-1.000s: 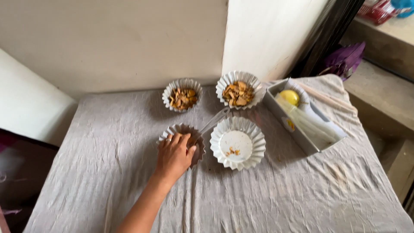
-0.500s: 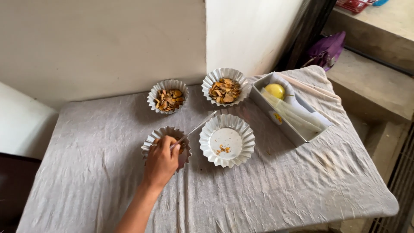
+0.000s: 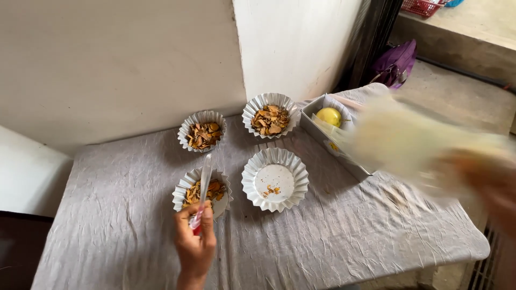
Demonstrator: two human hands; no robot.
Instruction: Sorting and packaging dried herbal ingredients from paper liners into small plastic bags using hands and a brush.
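Note:
My left hand (image 3: 194,244) grips the red handle of a pale spoon (image 3: 205,180). The spoon's tip lies over the near-left fluted paper cup (image 3: 180,194), which holds orange-brown flakes. To its right sits a white paper cup (image 3: 252,185) with only a few crumbs in it. At the right edge my right hand (image 3: 492,185) is a motion blur. It appears to hold a pale, see-through bag (image 3: 408,139) that sweeps over the tray's near end. Its fingers cannot be made out.
Two more paper cups of flakes, one at the back left (image 3: 202,131) and one at the back middle (image 3: 270,115), stand near the wall. A grey tray (image 3: 314,110) with a yellow round thing (image 3: 329,115) sits at the back right. The creased grey cloth (image 3: 123,225) ends close on the right. A purple bag (image 3: 395,62) lies on the floor beyond.
My left hand has drawn back from the near-left cup with the spoon. My right hand and the pale bag have come into view on the right. The camera has shifted.

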